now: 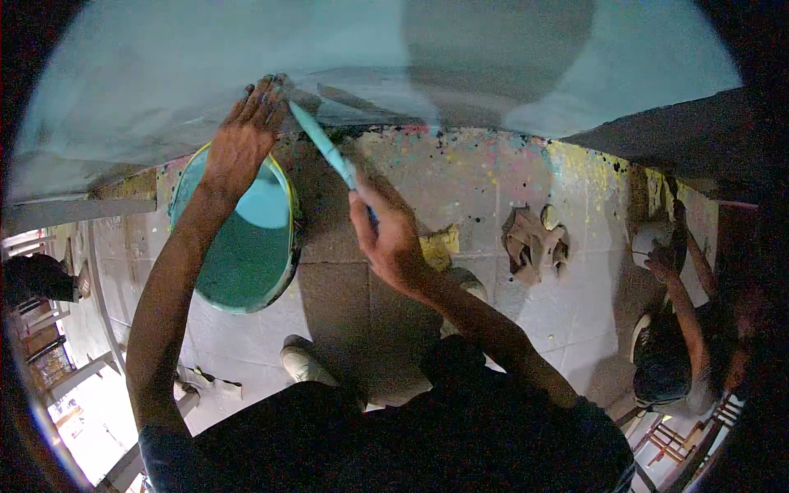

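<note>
A wide pale blue surface [271, 41] curves across the far side. My left hand [253, 127] lies against its lower edge, fingers stretched out and their tips smeared dark. In my right hand [390, 242] is a long, narrow, turquoise-coated tool [320, 140], pointing up and left; its tip is close to my left fingertips, and whether it touches the surface I cannot tell. Whether the tool is a brush or a scraper does not show clearly. Below my left wrist stands a bucket [294, 226] with a yellowish rim, holding turquoise paint [246, 267]. My left forearm hides part of it.
Paint spatters cover the floor [485, 177] along the surface's edge. A crumpled brown cloth or paper [538, 246] lies right of my right hand, and a yellow-stained scrap [441, 246] nearer. Another person [678, 329] crouches at far right, holding a pale object [651, 237].
</note>
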Demonstrator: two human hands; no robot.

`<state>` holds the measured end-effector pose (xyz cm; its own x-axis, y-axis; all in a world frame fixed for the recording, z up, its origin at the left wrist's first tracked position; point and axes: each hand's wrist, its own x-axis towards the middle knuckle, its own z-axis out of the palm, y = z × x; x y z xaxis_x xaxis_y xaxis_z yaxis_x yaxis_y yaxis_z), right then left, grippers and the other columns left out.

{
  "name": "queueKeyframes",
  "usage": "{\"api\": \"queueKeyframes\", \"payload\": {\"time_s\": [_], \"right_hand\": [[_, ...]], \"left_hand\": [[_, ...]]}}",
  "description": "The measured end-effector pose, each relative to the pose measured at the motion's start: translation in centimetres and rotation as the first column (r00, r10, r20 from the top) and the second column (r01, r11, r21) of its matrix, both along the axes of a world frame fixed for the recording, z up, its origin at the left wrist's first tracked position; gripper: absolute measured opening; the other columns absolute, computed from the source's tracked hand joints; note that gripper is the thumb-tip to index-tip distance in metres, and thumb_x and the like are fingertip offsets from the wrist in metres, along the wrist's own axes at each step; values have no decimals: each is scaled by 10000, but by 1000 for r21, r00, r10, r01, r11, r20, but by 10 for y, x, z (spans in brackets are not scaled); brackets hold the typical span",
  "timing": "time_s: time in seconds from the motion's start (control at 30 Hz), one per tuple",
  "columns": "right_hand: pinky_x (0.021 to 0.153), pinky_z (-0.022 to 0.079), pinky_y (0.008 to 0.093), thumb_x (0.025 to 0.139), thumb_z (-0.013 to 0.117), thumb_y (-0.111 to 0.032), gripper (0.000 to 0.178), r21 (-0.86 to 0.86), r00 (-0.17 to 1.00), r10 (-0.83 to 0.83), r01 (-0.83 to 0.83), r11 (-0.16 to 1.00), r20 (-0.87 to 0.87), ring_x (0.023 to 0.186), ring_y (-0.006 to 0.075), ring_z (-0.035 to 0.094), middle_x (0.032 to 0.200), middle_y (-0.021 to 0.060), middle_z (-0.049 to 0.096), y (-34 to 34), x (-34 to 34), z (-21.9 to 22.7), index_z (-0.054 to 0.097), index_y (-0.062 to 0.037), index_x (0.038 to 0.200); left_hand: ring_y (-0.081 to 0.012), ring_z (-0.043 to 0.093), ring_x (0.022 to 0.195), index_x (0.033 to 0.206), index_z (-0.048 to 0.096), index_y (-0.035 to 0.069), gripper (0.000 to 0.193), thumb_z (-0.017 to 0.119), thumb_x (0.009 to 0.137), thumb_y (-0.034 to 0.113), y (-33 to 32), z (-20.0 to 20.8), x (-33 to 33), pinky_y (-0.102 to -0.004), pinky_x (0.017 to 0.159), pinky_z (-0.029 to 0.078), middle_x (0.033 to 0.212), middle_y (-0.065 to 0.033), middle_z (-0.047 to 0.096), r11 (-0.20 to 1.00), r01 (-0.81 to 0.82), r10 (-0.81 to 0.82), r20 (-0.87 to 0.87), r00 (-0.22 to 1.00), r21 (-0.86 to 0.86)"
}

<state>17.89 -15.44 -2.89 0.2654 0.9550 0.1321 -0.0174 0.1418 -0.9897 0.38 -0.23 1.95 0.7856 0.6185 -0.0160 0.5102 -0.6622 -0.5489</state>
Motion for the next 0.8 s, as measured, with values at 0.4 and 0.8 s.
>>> {"api": "queueKeyframes", "payload": {"time_s": [0.4, 0.8], "right_hand": [[498, 360, 246, 854, 487, -253, 257, -101, 840, -526, 517, 850, -134, 562, 90, 409, 711, -15, 460, -31, 100, -28, 486, -48, 1010], [601, 413, 281, 781, 549, -32, 165, 197, 990, -103, 84, 977, 92, 669, 151, 494, 722, 81, 510, -5, -3, 10, 557, -4, 943]], "left_hand": [[-249, 213, 1262, 1206, 397, 35, 433, 437, 788, 143, -12, -7, -25, -359, 1015, 233, 1329, -128, 290, 995, -62, 63, 13, 998, -79], [-256, 199, 1267, 1199, 400, 5, 447, 434, 762, 94, -8, -3, -14, -350, 1035, 203, 1327, -148, 289, 991, -64, 64, -2, 998, -117]]}}
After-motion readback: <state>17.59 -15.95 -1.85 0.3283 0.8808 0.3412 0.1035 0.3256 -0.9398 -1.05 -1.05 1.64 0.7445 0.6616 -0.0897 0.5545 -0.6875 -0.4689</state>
